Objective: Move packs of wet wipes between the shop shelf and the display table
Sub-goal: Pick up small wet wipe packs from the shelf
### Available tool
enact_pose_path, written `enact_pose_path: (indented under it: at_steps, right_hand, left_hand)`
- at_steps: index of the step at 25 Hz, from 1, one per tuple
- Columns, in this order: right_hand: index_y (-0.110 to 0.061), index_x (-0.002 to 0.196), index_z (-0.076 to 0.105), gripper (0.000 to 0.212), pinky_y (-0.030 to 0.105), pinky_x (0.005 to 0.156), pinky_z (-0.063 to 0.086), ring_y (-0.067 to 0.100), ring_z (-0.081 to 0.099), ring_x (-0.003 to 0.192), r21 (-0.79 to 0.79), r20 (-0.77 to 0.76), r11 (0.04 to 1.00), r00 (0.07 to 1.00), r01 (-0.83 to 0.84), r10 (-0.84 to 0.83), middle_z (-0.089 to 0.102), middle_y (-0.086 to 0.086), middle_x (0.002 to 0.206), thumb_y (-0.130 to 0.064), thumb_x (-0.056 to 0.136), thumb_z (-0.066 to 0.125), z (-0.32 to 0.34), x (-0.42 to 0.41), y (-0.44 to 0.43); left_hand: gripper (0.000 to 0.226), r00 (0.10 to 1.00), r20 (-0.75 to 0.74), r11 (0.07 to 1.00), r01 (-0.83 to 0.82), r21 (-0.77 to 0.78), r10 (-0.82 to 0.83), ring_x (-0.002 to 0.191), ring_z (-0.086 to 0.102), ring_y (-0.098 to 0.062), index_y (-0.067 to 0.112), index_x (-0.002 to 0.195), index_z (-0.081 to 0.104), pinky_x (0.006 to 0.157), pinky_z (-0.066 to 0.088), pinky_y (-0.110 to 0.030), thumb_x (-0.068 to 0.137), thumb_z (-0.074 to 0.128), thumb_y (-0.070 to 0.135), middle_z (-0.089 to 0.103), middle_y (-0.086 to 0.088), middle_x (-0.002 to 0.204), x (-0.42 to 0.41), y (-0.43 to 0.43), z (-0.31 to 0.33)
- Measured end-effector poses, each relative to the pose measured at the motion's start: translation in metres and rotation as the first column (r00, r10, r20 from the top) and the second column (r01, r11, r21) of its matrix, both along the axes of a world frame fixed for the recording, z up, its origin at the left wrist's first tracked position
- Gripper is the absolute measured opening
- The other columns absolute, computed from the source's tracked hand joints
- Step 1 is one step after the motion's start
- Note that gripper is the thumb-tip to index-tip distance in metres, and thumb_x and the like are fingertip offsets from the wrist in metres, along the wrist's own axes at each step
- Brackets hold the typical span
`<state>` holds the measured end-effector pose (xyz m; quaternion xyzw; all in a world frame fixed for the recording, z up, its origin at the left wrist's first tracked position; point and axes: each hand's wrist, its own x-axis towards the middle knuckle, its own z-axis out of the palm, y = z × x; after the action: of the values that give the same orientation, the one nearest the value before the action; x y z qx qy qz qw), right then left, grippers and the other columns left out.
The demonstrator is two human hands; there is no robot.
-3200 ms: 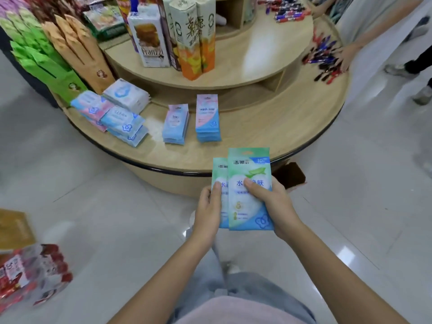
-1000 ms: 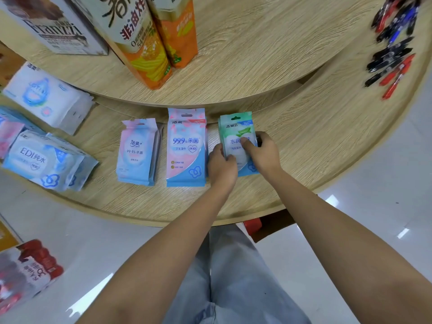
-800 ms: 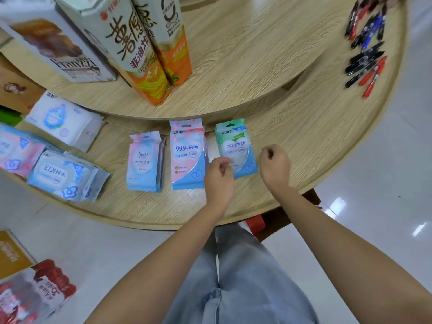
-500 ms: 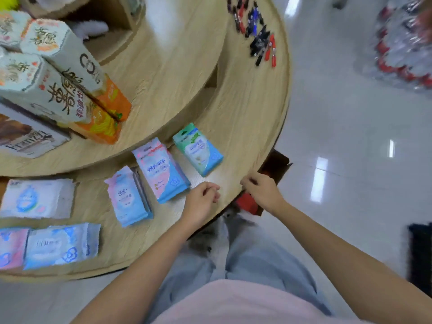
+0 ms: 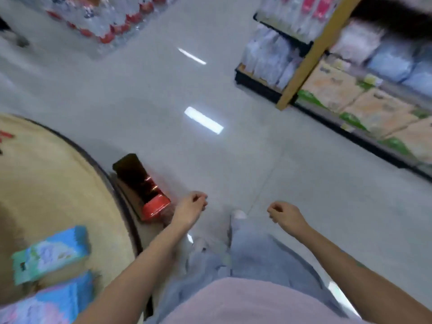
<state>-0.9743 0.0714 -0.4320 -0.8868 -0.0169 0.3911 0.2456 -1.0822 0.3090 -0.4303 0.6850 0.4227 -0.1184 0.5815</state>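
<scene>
A green pack of wet wipes [image 5: 50,254] lay on the round display table [image 5: 53,183] at the lower left, just beside a blue-and-pink pack [image 5: 50,305] nearer the camera. The step in hand looked like the walk between stations: the body faced the shop shelf [image 5: 350,73] across the floor, well apart. The next move probably called for reaching that shelf and picking packs there. The left hand [image 5: 190,206] and right hand [image 5: 284,215] were loosely curled, empty, touching nothing.
</scene>
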Motion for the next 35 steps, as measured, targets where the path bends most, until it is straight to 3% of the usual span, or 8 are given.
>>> enact_pose_path:
  at_steps: [4,9,14,19,22,27,31,35]
  right_hand:
    - [0.002,0.088,0.064,0.020,0.038,0.077,0.050,0.030,0.065,0.082,-0.069,-0.026,0.919,0.920,0.388,-0.390,0.068,0.019,0.090,-0.013,0.091,0.052,-0.009,-0.004,-0.129]
    - [-0.008,0.082,0.063,0.015,0.031,0.069,0.047,0.021,0.061,0.073,-0.082,-0.091,0.745,0.740,0.662,-0.667,0.068,0.014,0.088,-0.010,0.090,0.051,-0.013,0.024,-0.242]
    - [-0.006,0.089,0.064,0.014,0.027,0.064,0.044,0.023,0.060,0.076,0.039,-0.062,0.724,0.725,0.689,-0.686,0.065,0.012,0.087,-0.009,0.090,0.050,0.000,0.135,-0.298]
    - [-0.004,0.102,0.065,0.020,0.018,0.058,0.043,0.020,0.060,0.078,0.223,0.031,0.700,0.713,0.678,-0.701,0.063,0.008,0.088,-0.009,0.091,0.049,0.026,0.271,-0.324]
    - [-0.004,0.102,0.065,0.020,0.021,0.061,0.044,0.019,0.061,0.078,0.256,0.047,0.685,0.699,0.682,-0.714,0.063,0.007,0.088,-0.009,0.092,0.048,0.026,0.333,-0.344]
    - [-0.006,0.101,0.064,0.019,0.022,0.065,0.046,0.018,0.061,0.078,0.161,-0.003,0.649,0.658,0.744,-0.753,0.064,0.007,0.092,-0.010,0.092,0.048,0.018,0.407,-0.393]
    - [-0.010,0.096,0.063,0.015,0.019,0.059,0.045,0.015,0.060,0.074,0.127,-0.012,0.556,0.562,0.821,-0.827,0.066,0.009,0.095,-0.011,0.092,0.049,0.021,0.447,-0.443]
    - [-0.008,0.094,0.065,0.015,0.028,0.066,0.047,0.016,0.061,0.070,0.113,0.000,0.474,0.477,0.873,-0.879,0.068,0.010,0.091,-0.007,0.089,0.050,0.017,0.477,-0.498]
  left_hand:
    - [0.016,0.965,0.124,0.973,0.227,0.038,-0.230,0.055,0.057,0.004,0.012,0.095,0.062,0.052,0.041,-0.007,0.092,0.048,0.003,0.061,-0.001,0.075,0.118,-0.068,0.018]
    - [0.017,0.894,0.083,0.897,0.441,0.004,-0.440,0.069,0.057,-0.012,0.009,0.100,0.062,0.062,0.042,-0.019,0.091,0.048,0.003,0.064,-0.008,0.087,0.241,-0.187,0.012]
    - [0.019,0.833,-0.046,0.833,0.553,0.028,-0.551,0.073,0.059,-0.013,0.007,0.105,0.062,0.067,0.045,-0.023,0.093,0.048,0.006,0.066,-0.010,0.095,0.301,-0.256,-0.003]
    - [0.022,0.844,-0.213,0.860,0.509,0.031,-0.491,0.079,0.059,-0.025,0.000,0.108,0.062,0.067,0.043,-0.030,0.093,0.047,0.004,0.066,-0.014,0.092,0.326,-0.250,-0.028]
    - [0.021,0.849,-0.265,0.874,0.484,0.045,-0.457,0.081,0.059,-0.026,0.001,0.107,0.062,0.070,0.043,-0.033,0.093,0.047,0.006,0.066,-0.013,0.092,0.370,-0.253,-0.039]
    - [0.019,0.819,-0.223,0.839,0.544,0.013,-0.528,0.089,0.062,-0.025,0.008,0.104,0.062,0.076,0.046,-0.033,0.094,0.047,0.009,0.066,-0.009,0.094,0.507,-0.316,-0.031]
    - [0.018,0.717,-0.095,0.715,0.696,0.062,-0.690,0.085,0.062,-0.017,0.013,0.104,0.063,0.081,0.046,-0.031,0.093,0.048,0.012,0.067,-0.005,0.097,0.639,-0.398,-0.002]
    - [0.015,0.624,0.024,0.624,0.777,0.085,-0.781,0.082,0.061,-0.011,0.015,0.103,0.062,0.077,0.045,-0.028,0.094,0.050,0.014,0.066,-0.001,0.094,0.731,-0.485,0.030]
